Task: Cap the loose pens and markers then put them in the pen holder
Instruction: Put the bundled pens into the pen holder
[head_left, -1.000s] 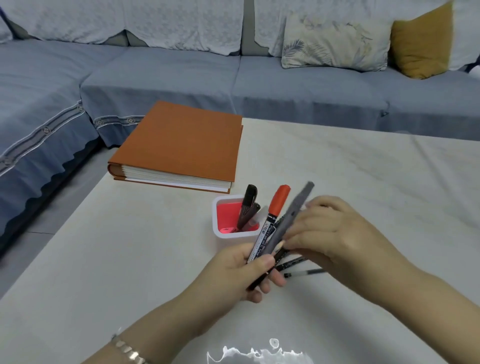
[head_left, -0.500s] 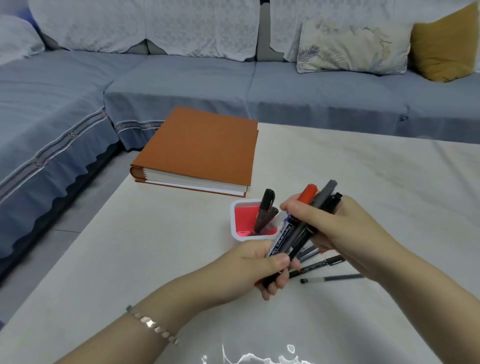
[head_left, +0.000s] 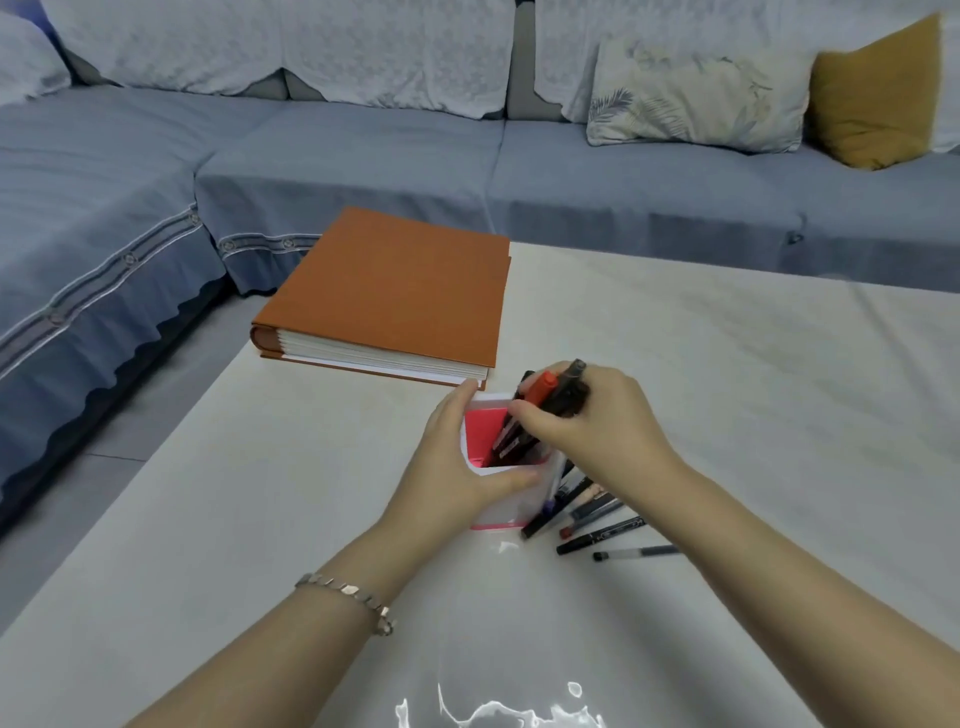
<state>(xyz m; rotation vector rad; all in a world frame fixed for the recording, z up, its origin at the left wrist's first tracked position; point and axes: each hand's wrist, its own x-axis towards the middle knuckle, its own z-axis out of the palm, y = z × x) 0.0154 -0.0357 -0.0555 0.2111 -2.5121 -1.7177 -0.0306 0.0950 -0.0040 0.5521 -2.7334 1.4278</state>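
The pen holder (head_left: 500, 512), white outside and pink-red inside, stands on the table in front of the book. My left hand (head_left: 457, 462) wraps around its left side and front rim. My right hand (head_left: 597, 431) grips a bundle of capped markers (head_left: 548, 400), one with an orange-red cap, whose lower ends are inside the holder. Several loose pens (head_left: 597, 525) lie fanned on the table just right of the holder, partly hidden under my right wrist.
A thick orange book (head_left: 395, 291) lies behind the holder near the table's far left corner. The pale table (head_left: 753, 389) stretches to the right. A blue-grey sofa (head_left: 363, 145) with cushions wraps the far and left sides.
My left hand let go of the marker bundle and took hold of the pen holder. My right hand carried the bundle over and lowered its ends into the holder.
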